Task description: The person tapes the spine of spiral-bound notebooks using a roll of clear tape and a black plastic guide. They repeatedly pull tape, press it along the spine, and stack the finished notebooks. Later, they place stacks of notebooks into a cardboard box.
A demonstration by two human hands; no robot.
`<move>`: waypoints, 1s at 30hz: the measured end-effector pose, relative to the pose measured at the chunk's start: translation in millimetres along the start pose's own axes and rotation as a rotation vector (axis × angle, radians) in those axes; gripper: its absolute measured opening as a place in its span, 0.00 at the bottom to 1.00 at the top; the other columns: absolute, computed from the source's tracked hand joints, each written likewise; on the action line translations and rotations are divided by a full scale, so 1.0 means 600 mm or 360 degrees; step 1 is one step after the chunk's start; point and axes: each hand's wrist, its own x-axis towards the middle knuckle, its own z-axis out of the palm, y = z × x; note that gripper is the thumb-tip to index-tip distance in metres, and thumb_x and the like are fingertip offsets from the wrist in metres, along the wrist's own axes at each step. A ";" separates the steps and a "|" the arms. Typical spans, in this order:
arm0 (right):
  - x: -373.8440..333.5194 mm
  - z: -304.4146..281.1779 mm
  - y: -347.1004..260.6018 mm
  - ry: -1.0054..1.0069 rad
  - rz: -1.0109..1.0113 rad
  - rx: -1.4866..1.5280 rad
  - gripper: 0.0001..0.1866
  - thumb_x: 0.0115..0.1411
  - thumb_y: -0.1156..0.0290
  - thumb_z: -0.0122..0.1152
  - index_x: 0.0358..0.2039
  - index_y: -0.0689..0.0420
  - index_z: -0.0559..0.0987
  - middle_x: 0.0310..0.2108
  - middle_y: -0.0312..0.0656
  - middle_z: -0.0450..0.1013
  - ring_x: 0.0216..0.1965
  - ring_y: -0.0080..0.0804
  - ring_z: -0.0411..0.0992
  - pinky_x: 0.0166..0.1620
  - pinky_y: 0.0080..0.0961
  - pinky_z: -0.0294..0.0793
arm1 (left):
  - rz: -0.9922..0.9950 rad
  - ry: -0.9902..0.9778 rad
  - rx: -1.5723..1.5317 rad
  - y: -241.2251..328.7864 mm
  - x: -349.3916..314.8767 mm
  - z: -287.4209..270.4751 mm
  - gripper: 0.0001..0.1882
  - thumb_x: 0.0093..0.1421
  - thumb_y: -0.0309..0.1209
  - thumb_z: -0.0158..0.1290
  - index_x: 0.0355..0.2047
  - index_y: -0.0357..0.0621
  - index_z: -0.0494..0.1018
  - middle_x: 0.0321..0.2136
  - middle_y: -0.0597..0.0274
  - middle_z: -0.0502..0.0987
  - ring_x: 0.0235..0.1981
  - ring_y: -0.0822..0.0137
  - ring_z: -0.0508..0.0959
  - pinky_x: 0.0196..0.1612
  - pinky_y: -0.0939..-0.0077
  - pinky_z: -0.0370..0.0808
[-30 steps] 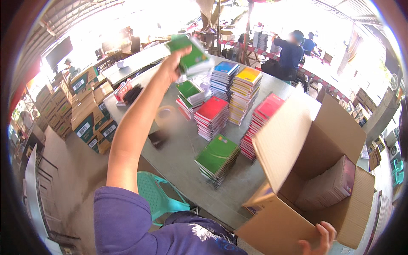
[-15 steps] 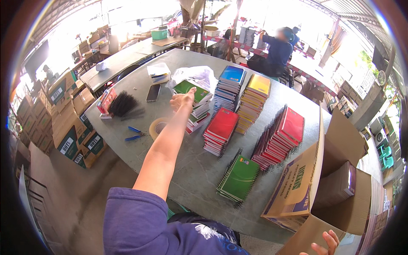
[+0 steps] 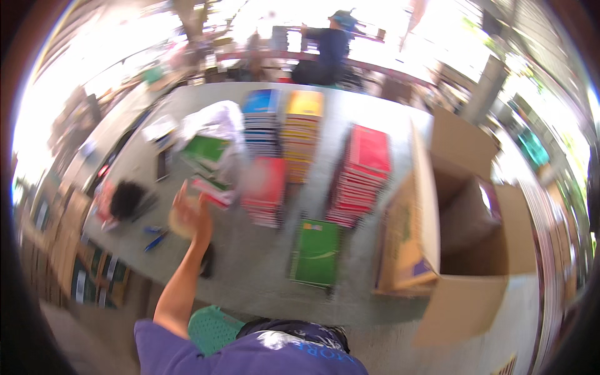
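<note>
My left hand (image 3: 192, 212) is over the near left of the grey table (image 3: 244, 262), its fingers apart and nothing visible in them. Behind it, partly covered, lies a roll of tape (image 3: 177, 225). Just beyond the fingertips stands a stack of small notebooks with a green notebook (image 3: 207, 148) on top, against a white plastic bag (image 3: 219, 115). To the right are spiral notebooks in stacks: blue (image 3: 260, 101), yellow (image 3: 304, 104), a shorter red stack (image 3: 264, 181), a taller red stack (image 3: 370, 149) and a low green stack (image 3: 315, 250). My right hand is out of view.
An opened cardboard box (image 3: 406, 231) stands at the right, a dark bundle inside. Blue-handled pliers (image 3: 156, 239), a black bristly bundle (image 3: 128, 200) and a phone (image 3: 164, 164) lie left. A green chair (image 3: 215, 328) is below the table edge. Another person (image 3: 329, 53) sits far back.
My left hand has come off the green-topped notebook stack and drawn nearer, to the tape roll. My right hand has left the lower right of the picture. The view has swung right and blurred.
</note>
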 end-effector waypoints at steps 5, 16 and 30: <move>-0.370 -0.167 0.208 -0.1959 0.1992 -0.0011 0.25 0.59 0.48 0.48 0.41 0.60 0.74 0.39 0.50 0.74 0.40 0.38 0.72 0.42 0.38 0.70 | 0.0260 -0.0770 -0.0242 -0.012 -0.227 -0.064 0.27 0.54 0.27 0.54 0.55 0.42 0.61 0.50 0.45 0.63 0.53 0.46 0.61 0.56 0.55 0.57; -0.732 -0.555 0.143 -0.2867 0.2387 -0.0537 0.17 0.57 0.59 0.49 0.36 0.60 0.75 0.34 0.47 0.74 0.35 0.39 0.72 0.39 0.43 0.69 | 0.0995 -0.0846 0.0075 -0.115 -0.304 0.024 0.15 0.62 0.34 0.45 0.45 0.38 0.70 0.46 0.46 0.70 0.48 0.47 0.69 0.52 0.55 0.65; -0.900 -0.777 0.052 -0.1802 0.3109 -0.1076 0.11 0.53 0.68 0.50 0.26 0.60 0.79 0.29 0.50 0.75 0.31 0.44 0.73 0.32 0.44 0.69 | 0.2149 -0.1327 -0.1460 0.403 -0.544 0.053 0.15 0.63 0.34 0.44 0.46 0.39 0.70 0.45 0.47 0.71 0.47 0.48 0.70 0.52 0.56 0.66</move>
